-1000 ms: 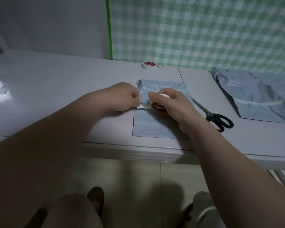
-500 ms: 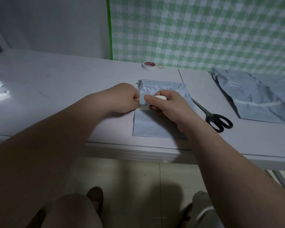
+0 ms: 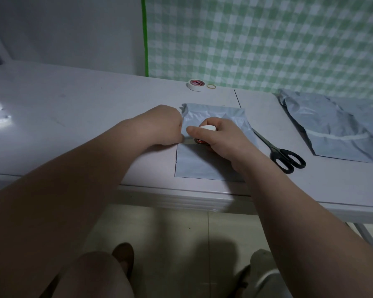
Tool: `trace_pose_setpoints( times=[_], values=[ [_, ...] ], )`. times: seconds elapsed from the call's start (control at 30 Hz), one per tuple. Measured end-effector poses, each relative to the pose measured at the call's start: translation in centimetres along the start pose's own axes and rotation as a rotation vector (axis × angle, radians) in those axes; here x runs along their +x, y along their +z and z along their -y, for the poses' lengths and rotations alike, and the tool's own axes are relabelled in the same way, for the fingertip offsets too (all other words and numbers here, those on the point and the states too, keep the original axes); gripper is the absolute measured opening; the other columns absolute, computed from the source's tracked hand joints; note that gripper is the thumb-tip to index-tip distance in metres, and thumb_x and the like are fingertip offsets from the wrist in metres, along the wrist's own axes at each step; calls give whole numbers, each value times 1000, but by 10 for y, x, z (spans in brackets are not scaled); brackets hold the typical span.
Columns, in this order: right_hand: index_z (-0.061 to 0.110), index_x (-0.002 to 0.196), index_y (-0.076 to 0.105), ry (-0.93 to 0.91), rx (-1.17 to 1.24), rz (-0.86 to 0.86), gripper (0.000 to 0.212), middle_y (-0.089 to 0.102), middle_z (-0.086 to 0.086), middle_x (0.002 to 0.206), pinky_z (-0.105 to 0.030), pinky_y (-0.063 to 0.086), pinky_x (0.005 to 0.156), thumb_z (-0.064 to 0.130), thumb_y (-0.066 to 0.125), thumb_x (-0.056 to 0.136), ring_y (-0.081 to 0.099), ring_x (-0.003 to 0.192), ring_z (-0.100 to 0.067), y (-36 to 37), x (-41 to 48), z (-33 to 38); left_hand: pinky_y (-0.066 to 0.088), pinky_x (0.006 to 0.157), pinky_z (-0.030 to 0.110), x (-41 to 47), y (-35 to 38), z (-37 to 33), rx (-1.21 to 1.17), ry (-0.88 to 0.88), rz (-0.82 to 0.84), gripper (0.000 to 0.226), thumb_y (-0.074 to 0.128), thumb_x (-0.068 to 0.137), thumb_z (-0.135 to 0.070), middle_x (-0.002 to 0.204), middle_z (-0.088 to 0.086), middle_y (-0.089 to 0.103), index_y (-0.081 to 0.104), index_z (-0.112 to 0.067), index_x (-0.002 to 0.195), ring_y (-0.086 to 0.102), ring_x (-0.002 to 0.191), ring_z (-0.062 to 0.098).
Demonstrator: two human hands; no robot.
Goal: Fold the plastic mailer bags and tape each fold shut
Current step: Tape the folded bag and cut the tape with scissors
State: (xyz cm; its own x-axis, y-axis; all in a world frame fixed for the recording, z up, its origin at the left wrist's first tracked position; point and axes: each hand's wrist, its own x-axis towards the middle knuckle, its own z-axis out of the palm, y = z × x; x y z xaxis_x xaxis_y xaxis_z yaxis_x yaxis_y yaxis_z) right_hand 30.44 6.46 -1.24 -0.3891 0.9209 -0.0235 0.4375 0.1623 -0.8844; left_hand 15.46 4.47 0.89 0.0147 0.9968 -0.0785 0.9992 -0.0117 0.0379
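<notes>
A grey plastic mailer bag [image 3: 202, 164] lies folded on the table in front of me, its top flap turned down. My right hand [image 3: 222, 138] grips a white tape roll [image 3: 207, 129] with a red core, held on edge at the fold line. My left hand [image 3: 162, 127] sits at the bag's left edge with its fingers curled down against the fold; whether they pinch the tape end is hidden.
Black-handled scissors [image 3: 282, 154] lie right of the bag. A pile of unfolded grey mailers [image 3: 336, 130] covers the table's right end. A second tape roll [image 3: 195, 84] and a rubber band [image 3: 211, 86] sit at the back. The table's front edge [image 3: 181, 192] is close below the bag.
My right hand has slid the tape roll leftward along the fold, closing the gap to my left hand. The left hand has stayed at the bag's left edge.
</notes>
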Motion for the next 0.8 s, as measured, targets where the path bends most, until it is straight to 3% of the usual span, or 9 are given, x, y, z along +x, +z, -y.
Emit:
trace_pose_setpoints(
  times=[0.1,0.17,0.23,0.37,0.47,0.57,0.67,0.8],
  values=[
    [21,63,56,6,-13,-2,30,55,8,61,-26,40,63,42,72,76,48,58,-9,0,1,1,32,60,29,-1,-2,6,-44,-89,-40,32,59,87,-32,67,2,48,46,-12,65,48,77,23],
    [21,63,56,13,-21,-1,30,55,8,61,-25,40,63,43,72,76,48,58,-9,0,1,1,35,66,27,-3,1,12,-78,-142,-123,15,56,87,-20,86,8,60,59,-7,81,53,86,27],
    [21,64,56,14,-25,0,31,55,7,62,-25,40,63,44,72,76,48,59,-10,1,2,1,39,71,29,-9,6,13,-112,-186,-231,16,50,86,-8,100,12,62,64,-5,95,56,95,29],
    [21,65,56,10,-19,4,29,55,7,60,-25,40,62,43,72,77,48,58,-9,1,0,1,48,82,37,-36,21,-8,-212,-102,-314,23,49,87,-12,99,9,62,66,-12,101,58,95,29],
    [21,66,57,9,-11,2,29,56,9,59,-25,40,63,43,72,77,49,59,-8,1,0,1,36,101,43,-53,40,-25,-155,-7,-198,36,38,95,-30,125,4,53,52,-14,125,46,119,24],
    [20,70,59,9,-8,12,28,58,7,63,-25,42,65,44,72,77,51,62,-8,0,-1,1,13,113,50,-58,52,-32,-122,-10,-136,53,27,99,-39,153,0,23,25,-15,146,17,141,17],
    [18,73,61,10,-17,14,31,59,6,67,-26,43,66,47,72,76,53,64,-9,0,-1,0,6,116,52,-56,54,-33,-117,-12,-105,59,22,99,-41,159,-1,9,10,-16,151,2,146,17],
    [20,72,55,9,-74,66,39,57,4,72,-25,40,64,49,80,66,49,66,-9,-7,-3,-1,3,116,51,-58,50,-35,-49,-22,-56,60,18,99,-42,160,0,5,9,-14,151,-2,147,17]
  ],
)
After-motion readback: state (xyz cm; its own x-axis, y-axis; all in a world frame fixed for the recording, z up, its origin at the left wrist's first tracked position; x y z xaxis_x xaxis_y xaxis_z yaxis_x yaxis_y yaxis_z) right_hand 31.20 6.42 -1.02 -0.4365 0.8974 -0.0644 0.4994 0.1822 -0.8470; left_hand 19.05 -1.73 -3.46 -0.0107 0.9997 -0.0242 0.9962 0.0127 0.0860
